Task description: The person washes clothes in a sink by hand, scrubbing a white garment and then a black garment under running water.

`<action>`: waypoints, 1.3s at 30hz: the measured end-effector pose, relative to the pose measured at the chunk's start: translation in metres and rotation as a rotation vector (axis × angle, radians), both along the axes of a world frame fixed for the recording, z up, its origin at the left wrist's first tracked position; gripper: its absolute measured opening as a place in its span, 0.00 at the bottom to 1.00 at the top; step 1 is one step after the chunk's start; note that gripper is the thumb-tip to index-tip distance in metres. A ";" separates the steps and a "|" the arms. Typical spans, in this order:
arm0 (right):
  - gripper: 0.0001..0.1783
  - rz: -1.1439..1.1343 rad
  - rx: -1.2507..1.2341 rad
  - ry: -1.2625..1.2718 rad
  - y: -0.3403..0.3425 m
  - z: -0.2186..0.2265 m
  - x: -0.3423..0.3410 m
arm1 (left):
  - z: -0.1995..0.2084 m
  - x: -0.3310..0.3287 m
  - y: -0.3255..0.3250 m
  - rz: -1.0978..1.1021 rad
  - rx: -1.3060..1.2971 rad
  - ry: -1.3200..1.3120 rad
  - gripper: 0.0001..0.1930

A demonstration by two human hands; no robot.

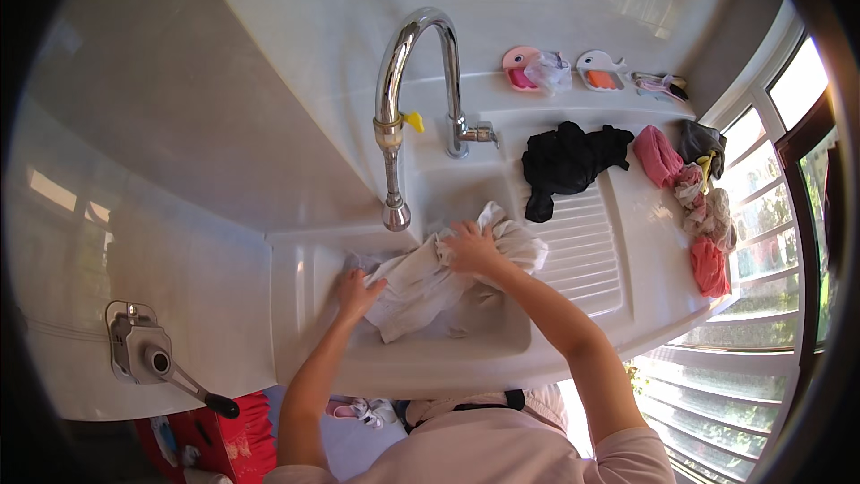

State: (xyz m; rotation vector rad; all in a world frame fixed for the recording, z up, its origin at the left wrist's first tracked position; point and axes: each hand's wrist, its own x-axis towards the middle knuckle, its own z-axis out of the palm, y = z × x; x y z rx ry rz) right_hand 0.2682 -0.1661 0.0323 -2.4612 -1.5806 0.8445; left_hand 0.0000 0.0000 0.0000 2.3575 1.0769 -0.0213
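A wet white cloth (414, 291), perhaps a garment, lies bunched and spread across the basin of a white sink (394, 375). My left hand (358, 294) grips its left end with thumb and fingers closed on the fabric. On the upper right part of the cloth, my right hand (472, 249) has its fingers curled into the folds. Part of the cloth flops over the basin's right edge toward the ribbed washboard (580, 260). Above the basin hangs the chrome faucet (430, 20), its spout end (396, 215) just behind the cloth. Whether water runs is not plain.
Black clothing (573, 161) lies crumpled above the washboard. Along the right side sit a pink cloth (658, 158), a coral cloth (709, 267) and other small laundry. Fish-shaped soap dishes (600, 72) stand on the back ledge. A hand crank (161, 358) juts from the left wall.
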 end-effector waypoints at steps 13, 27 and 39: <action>0.40 -0.296 0.147 0.058 -0.004 -0.157 -0.060 | -0.102 0.025 -0.045 -0.481 0.267 0.217 0.12; 0.27 -0.493 0.434 0.196 -0.013 -0.010 -0.110 | -0.014 0.116 -0.080 0.742 -1.879 -0.724 0.26; 0.21 -0.467 0.485 -0.153 0.011 0.050 -0.089 | 0.019 0.104 -0.109 0.750 -1.654 -0.779 0.25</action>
